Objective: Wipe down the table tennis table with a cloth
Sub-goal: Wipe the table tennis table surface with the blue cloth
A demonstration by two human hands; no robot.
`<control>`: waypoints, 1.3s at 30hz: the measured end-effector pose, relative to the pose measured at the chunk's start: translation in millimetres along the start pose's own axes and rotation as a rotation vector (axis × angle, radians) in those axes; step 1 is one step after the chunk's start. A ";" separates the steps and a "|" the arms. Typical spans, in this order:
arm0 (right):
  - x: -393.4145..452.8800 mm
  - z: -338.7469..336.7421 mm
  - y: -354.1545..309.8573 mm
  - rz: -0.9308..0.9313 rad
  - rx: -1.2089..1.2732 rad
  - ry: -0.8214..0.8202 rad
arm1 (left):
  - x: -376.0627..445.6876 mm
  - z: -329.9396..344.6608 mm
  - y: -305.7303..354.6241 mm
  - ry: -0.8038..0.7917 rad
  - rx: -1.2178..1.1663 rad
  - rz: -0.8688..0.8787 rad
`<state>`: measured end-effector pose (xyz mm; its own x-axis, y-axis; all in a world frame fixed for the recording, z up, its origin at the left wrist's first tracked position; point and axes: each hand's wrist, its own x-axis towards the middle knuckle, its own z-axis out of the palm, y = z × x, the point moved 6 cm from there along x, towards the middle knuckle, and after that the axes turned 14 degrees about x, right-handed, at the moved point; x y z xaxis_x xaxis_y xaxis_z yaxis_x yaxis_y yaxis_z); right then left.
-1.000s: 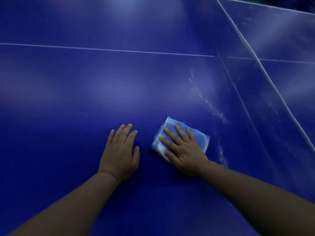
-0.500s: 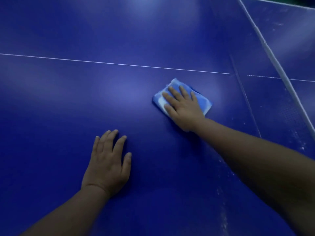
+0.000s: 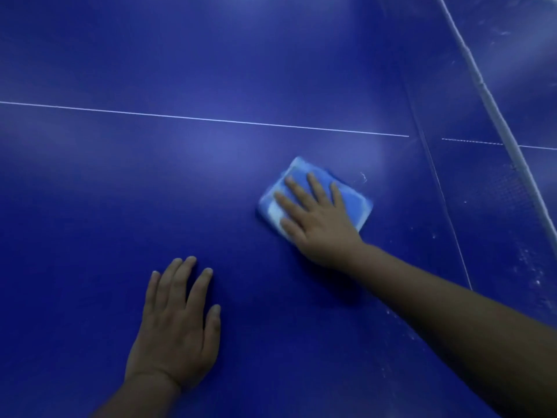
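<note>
- The dark blue table tennis bench (image 3: pixel 120 206) fills almost the whole view, its smooth top catching soft patches of light.
- A thin white line (image 3: pixel 211 119) crosses the bench from the left edge towards the right, on the far side of both hands.
- The folded light blue cloth with a white patch (image 3: pixel 355 203) lies flat on the bench, right of centre and just on the near side of that white line.
- The right hand (image 3: pixel 319 224) lies palm down on the cloth, fingers straight and spread, pressing it onto the bench; nothing is curled round it. The bare forearm comes in from the lower right.
- The left hand (image 3: pixel 177 324) rests flat on the bare bench, near and to the left of the cloth and well apart from it, fingers straight and close together, holding nothing.
- At the far right, a net with a white top band (image 3: pixel 494 107) runs diagonally across the bench.
- White specks and smears (image 3: pixel 530 267) dot the blue surface near the net on the right side; a small white mark (image 3: pixel 363 177) sits just beside the cloth's right corner.
</note>
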<state>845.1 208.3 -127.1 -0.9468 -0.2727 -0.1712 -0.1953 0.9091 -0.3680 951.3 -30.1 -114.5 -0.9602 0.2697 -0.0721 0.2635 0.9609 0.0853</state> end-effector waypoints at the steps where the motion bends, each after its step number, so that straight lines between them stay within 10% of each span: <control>1: -14.8 7.0 -5.2 -0.071 -0.012 -0.008 | 0.1 0.2 -0.1 0.000 0.008 0.003; 7: 1.2 -19.0 55.2 0.423 -0.004 0.158 | 0.1 5.2 -1.7 -0.002 0.029 0.017; 11: 21.9 6.2 -5.6 0.027 -0.036 0.033 | 1.6 4.2 -1.6 0.003 0.027 0.017; 17: 4.1 -14.1 57.1 0.479 -0.007 0.210 | 0.6 5.7 -1.4 -0.024 0.031 0.016; 24: 106.5 7.5 -58.3 0.158 0.081 0.204 | 2.3 6.3 -2.0 0.054 0.034 0.028; 32: 54.9 -62.3 130.8 0.688 0.146 0.348 | 2.7 8.8 -3.3 0.066 0.042 0.030; 39: -13.1 3.8 17.1 0.025 -0.033 0.052 | 1.9 11.0 -4.7 0.119 0.039 0.027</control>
<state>855.2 226.2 -134.6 -0.9633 -0.2339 -0.1314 -0.1792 0.9255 -0.3336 949.2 -33.4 -126.0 -0.9562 0.2888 0.0482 0.2910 0.9556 0.0468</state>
